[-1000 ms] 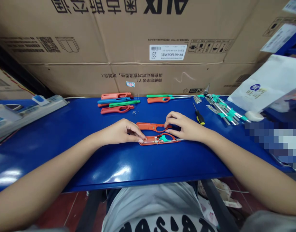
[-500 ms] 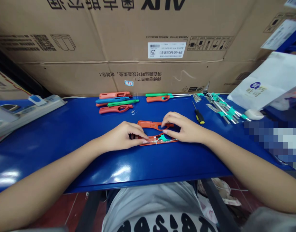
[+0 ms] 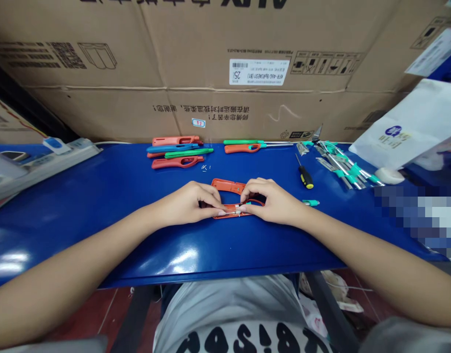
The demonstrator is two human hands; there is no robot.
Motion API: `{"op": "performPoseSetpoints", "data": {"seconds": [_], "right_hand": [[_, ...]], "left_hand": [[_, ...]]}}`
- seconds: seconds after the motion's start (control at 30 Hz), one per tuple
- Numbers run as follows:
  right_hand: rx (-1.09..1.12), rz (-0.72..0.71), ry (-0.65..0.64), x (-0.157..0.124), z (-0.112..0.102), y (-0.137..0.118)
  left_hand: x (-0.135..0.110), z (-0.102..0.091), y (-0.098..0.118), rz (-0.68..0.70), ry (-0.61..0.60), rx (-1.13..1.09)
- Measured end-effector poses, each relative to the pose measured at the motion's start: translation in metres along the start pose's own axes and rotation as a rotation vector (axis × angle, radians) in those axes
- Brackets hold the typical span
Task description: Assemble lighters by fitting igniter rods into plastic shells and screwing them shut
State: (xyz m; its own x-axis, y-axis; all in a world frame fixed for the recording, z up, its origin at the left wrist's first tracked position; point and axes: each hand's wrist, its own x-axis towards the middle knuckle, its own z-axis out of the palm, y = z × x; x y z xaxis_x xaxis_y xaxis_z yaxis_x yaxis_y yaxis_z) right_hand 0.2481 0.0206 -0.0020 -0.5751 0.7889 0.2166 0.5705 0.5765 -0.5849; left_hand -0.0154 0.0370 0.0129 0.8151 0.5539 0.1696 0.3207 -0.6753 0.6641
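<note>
Two orange lighter shell halves lie in the middle of the blue table [image 3: 100,196]. The far half [image 3: 227,186] lies free. The near half [image 3: 231,211] holds a teal trigger and a thin metal tube. My left hand [image 3: 190,202] pinches the near half's left end with curled fingers. My right hand [image 3: 271,198] covers its right end, fingertips pressed on the parts inside, almost meeting the left fingertips.
Assembled orange, blue and green lighters [image 3: 177,151] lie at the back, with two more [image 3: 247,146] to their right. A yellow-black screwdriver [image 3: 304,172], a loose teal piece [image 3: 311,202], teal-tipped metal tubes [image 3: 339,164], a white bag [image 3: 405,127], a power strip [image 3: 45,159] and cardboard boxes [image 3: 211,63] surround the work.
My right hand slid left along the near half until its fingertips nearly met the left hand's. A teal piece now shows on the table to its right.
</note>
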Motion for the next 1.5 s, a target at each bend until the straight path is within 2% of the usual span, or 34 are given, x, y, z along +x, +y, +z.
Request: {"op": "performPoseSetpoints", "data": {"seconds": [0.37,0.5,0.57,0.73,0.8,1.2,1.33,1.5], "right_hand": [[-0.036,-0.007,0.034,0.000,0.003,0.000],[0.060,-0.081,0.161,0.000,-0.005,0.003],[0.083,-0.106,0.184,-0.001,-0.012,0.006],[-0.049,-0.137,-0.039,-0.005,-0.024,0.011],[-0.058,-0.142,-0.086,-0.006,-0.023,0.010],[-0.091,-0.126,-0.096,-0.004,-0.019,0.008],[-0.082,-0.144,-0.106,-0.005,-0.019,0.007],[-0.078,-0.143,-0.101,-0.005,-0.019,0.010]], "left_hand": [[0.000,0.000,0.002,-0.009,0.000,0.034],[-0.002,0.000,0.004,0.008,0.013,0.062],[-0.002,0.000,0.005,0.028,0.024,0.077],[-0.004,0.002,0.006,0.072,0.021,0.137],[-0.005,0.003,0.006,0.076,0.023,0.176],[-0.006,0.007,0.015,0.150,0.066,0.393],[-0.005,0.012,0.015,0.199,0.000,0.413],[-0.004,0.019,0.012,0.183,-0.064,0.387]]}}
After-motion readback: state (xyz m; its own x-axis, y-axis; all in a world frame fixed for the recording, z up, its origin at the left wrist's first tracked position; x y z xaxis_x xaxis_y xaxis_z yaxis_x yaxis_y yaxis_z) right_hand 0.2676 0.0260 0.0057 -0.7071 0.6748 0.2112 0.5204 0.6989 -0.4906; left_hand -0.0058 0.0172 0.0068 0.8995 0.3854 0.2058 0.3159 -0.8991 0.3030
